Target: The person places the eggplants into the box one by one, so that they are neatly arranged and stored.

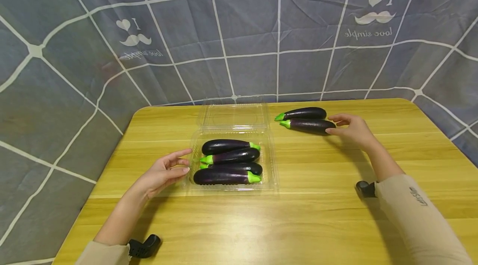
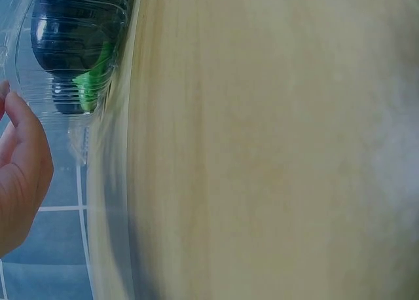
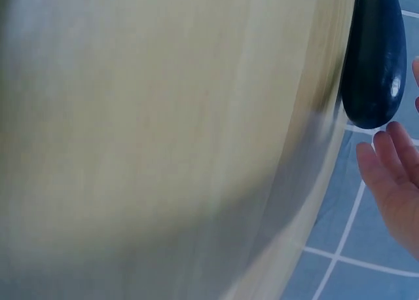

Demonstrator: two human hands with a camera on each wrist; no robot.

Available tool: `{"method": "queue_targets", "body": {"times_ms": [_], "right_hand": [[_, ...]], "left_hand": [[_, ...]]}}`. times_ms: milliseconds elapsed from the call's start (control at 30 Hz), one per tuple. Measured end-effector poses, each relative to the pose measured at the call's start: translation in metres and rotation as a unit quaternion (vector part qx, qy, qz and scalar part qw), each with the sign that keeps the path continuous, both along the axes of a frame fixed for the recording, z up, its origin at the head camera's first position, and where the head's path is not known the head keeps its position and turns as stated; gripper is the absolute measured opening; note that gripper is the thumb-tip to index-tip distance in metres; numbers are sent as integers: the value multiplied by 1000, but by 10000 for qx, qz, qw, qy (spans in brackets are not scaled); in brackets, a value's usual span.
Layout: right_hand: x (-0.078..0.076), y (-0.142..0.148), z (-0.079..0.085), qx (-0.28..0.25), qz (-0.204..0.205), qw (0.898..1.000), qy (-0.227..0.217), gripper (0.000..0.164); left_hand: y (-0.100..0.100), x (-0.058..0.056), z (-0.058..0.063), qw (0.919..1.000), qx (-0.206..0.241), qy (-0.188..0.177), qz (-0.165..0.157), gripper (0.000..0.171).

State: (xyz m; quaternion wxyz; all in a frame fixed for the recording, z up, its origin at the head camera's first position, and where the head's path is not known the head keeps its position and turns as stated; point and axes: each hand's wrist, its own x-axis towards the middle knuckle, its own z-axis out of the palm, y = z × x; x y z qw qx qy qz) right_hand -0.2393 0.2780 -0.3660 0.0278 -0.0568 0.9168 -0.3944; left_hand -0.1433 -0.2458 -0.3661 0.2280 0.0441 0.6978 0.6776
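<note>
Several glossy dark eggplants [image 1: 232,156] with green stems lie side by side in a clear plastic clamshell box [image 1: 269,173], its lid [image 1: 234,120] folded back. At the box's left side is my left hand [image 1: 160,173], fingers loosely bent and holding nothing; whether a fingertip touches the wall I cannot tell. Two more eggplants lie on the table at the back right, a rear one [image 1: 305,113] and a front one [image 1: 311,126]. My right hand [image 1: 351,130] is at the rounded end of the front eggplant [image 3: 376,64], thumb and fingers spread apart, not gripping it.
A yellow wood-grain table [image 1: 242,219] carries everything. Grey cloth [image 1: 250,32] with white lines hangs behind it and along the sides. Black devices sit near the left cuff [image 1: 145,246] and the right cuff [image 1: 366,189].
</note>
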Motion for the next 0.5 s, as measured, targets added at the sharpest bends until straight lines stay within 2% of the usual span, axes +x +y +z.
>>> {"method": "queue_targets", "body": {"times_ms": [500], "right_hand": [[-10, -1, -5, 6, 233, 9997, -67, 54]], "left_hand": [[0, 1, 2, 10000, 2, 8, 6, 62]]}}
